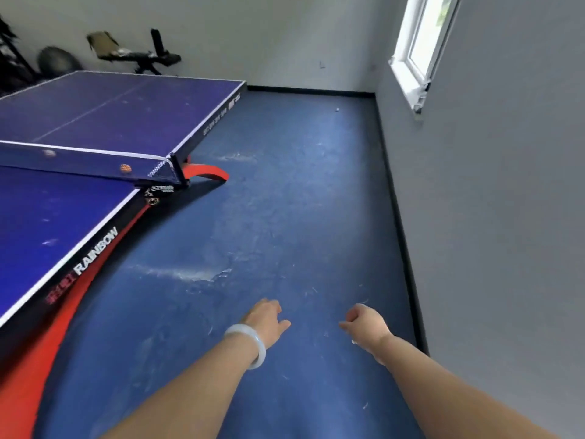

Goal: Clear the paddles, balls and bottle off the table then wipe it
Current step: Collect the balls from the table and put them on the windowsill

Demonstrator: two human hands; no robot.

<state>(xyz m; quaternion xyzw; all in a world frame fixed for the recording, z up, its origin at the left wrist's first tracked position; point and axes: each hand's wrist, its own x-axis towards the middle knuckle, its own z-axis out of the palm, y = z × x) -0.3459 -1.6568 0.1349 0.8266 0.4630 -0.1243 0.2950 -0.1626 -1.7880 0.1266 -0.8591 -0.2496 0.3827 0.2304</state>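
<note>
While I stand rt of the table [104, 112], L hand [267, 318]: fingers loosely curled, nothing in them, over the floor [285, 201].
R hand [364, 320]: fingers tucked under; can't tell if they hold anything.
Orange ball [125, 168]: on table, against the net [79, 160], near its rt end.
Pale ball [49, 152]: by net, further left; blurred.
White ball [337, 109]: on floor, far rt, near wall.
Bangle [261, 350]: on L wrist.

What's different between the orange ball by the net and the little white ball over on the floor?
The orange ball sits on the table at the net; the white ball lies on the floor near the far wall. The orange ball looks larger, being nearer. Both are small, round and unheld.
</note>
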